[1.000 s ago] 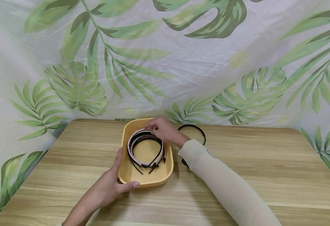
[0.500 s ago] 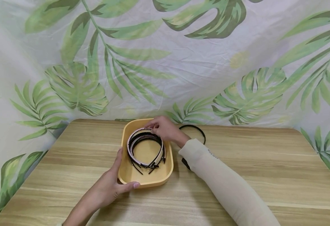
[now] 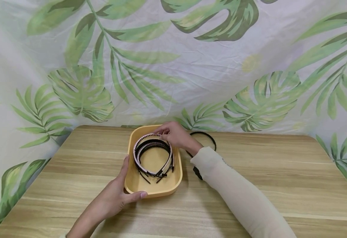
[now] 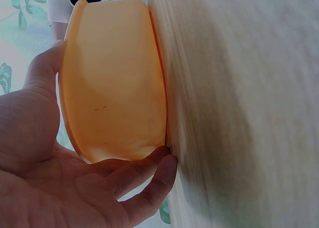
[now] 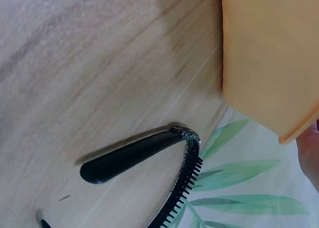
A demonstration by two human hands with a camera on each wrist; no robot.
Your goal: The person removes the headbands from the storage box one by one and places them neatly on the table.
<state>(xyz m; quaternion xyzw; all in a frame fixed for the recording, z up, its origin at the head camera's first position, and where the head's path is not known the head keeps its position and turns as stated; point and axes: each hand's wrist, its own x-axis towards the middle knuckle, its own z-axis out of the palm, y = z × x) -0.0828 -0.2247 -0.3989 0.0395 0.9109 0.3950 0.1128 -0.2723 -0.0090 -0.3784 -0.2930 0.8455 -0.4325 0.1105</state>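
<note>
A yellow-orange plastic box (image 3: 149,190) stands on the table with several headbands (image 3: 153,142) nested inside, mostly black and toothed. My left hand (image 3: 112,196) holds the box at its near left corner, thumb along the near side. In the left wrist view that hand's fingers bend against the end of the box (image 4: 117,78). At the back right rim, my right hand (image 3: 176,135) reaches in. Its thumb and fingers pinch a pale pink-white toothed headband (image 3: 135,148), the uppermost of the stack. Only a sliver of the right hand (image 5: 310,156) shows in the right wrist view.
A black headband (image 3: 215,142) lies on the wooden table (image 3: 259,172) right of the box, partly behind my right forearm. Its broad end and teeth (image 5: 192,171) show in the right wrist view. A leaf-printed cloth (image 3: 203,66) hangs behind the table.
The back of the pale headband has risen slightly away from the black ones. My right hand and forearm have shifted a little to the right. The left hand and box stay put.
</note>
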